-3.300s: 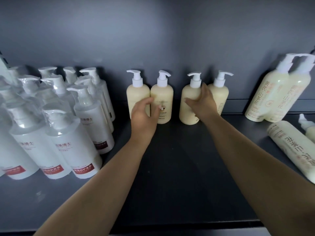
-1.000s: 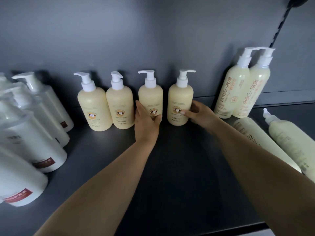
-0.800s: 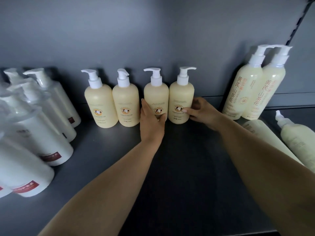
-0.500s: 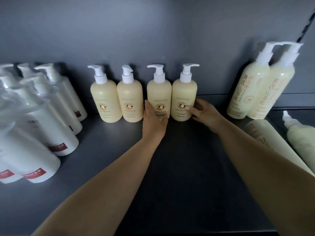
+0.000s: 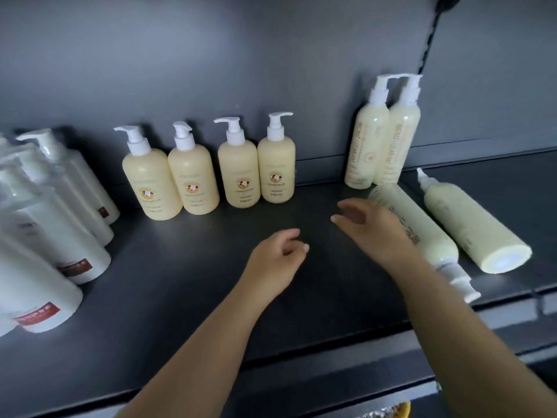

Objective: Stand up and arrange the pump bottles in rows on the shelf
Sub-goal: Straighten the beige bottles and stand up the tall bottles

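Several short cream pump bottles [image 5: 239, 173] stand in a row against the back wall of the dark shelf [image 5: 187, 282]. Two tall pale bottles [image 5: 382, 143] stand upright at the back right. In front of them two more tall bottles lie on their sides: one [image 5: 422, 233] with its pump toward the shelf's front edge, the other [image 5: 473, 224] with its base toward me. My left hand [image 5: 280, 260] hovers mid-shelf, fingers loosely curled, holding nothing. My right hand [image 5: 370, 227] is spread open just left of the nearer lying bottle, partly covering it.
Several white pump bottles with red labels [image 5: 54, 236] crowd the left end of the shelf. The shelf's front lip [image 5: 331, 384] runs below my forearms. A slotted upright [image 5: 431, 37] rises at the back right.
Both hands have let go of the two right-hand short bottles and pulled back. My right hand has swung right toward the lying tall bottle. The view has shifted right.
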{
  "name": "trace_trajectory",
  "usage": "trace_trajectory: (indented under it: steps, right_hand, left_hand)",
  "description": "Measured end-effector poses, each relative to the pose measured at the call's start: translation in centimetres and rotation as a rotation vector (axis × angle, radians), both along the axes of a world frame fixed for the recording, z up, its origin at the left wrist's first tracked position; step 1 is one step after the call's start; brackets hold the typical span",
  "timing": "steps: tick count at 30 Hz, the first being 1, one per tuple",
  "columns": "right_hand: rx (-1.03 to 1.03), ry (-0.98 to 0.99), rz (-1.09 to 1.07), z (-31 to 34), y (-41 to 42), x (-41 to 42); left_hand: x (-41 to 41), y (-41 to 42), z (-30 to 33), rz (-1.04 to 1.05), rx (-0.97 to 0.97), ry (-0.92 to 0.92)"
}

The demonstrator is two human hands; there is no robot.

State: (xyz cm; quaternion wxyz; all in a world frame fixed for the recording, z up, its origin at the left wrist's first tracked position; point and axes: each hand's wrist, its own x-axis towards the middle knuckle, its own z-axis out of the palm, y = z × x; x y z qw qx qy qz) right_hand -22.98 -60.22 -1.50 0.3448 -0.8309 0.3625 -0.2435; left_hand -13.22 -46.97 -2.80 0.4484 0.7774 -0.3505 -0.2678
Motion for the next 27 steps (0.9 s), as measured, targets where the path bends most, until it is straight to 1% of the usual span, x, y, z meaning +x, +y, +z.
trace_trajectory:
  steps: [2,4,7,9,10,11,13,15,16,18,19,20,22,24,27]
  right_hand:
    - [-0.112,-0.02,-0.182,1.1,0.4,-3.7]
    - [-0.139,0.051,-0.314,1.6,-0.4,-6.2]
    - [0.002,0.274,-0.32,1.5,-1.7,-7.3]
    - [0.014,0.363,-0.245,1.3,-2.2,-7.5]
    - [-0.001,0.366,-0.216,1.2,-2.4,-7.6]
    - [0.014,0.335,-0.187,1.2,-2.6,-7.8]
    - [0.144,0.176,-0.095,0.8,-3.4,-8.4]
    - [0.395,-0.002,0.03,0.3,-4.0,-8.6]
    - [0.493,-0.03,0.104,-0.2,-4.2,-8.5]
    - [0.591,-0.052,0.231,-1.2,-4.6,-8.3]
    - [0.616,-0.087,0.273,-1.6,-4.6,-8.2]
    - [0.623,-0.113,0.306,-2.1,-4.7,-8.3]
    - [0.609,-0.162,0.359,-2.6,-4.7,-8.5]
    - [0.583,-0.21,0.376,-2.5,-4.9,-8.9]
    - [0.573,-0.358,0.408,-1.0,-5.0,-9.4]
  left_hand:
    - [-1.5,0.3,-0.2,-0.057,-0.001,0.057]
    - [-2.4,0.3,-0.4,-0.093,0.0,0.074]
    - [-3.8,-0.2,-0.7,-0.119,-0.028,0.06]
    - [-4.9,-0.5,-0.7,-0.133,-0.044,0.089]
    - [-5.2,-0.8,-0.7,-0.142,-0.053,0.133]
    - [-5.5,-1.1,-0.7,-0.142,-0.069,0.198]
    - [-6.2,-2.0,-0.6,-0.105,-0.109,0.301]
    - [-6.8,-3.4,-0.4,-0.058,-0.137,0.283]
    - [-7.1,-4.2,-0.5,-0.024,-0.138,0.252]
    - [-7.8,-5.6,-0.3,0.069,-0.119,0.234]
    - [-8.1,-6.2,-0.3,0.128,-0.119,0.276]
    - [-8.6,-6.6,-0.4,0.184,-0.124,0.358]
    - [-9.3,-6.9,-0.1,0.226,-0.167,0.506]
    - [-9.7,-6.6,0.6,0.231,-0.214,0.52]
    - [-9.9,-5.4,1.7,0.249,-0.355,0.412]
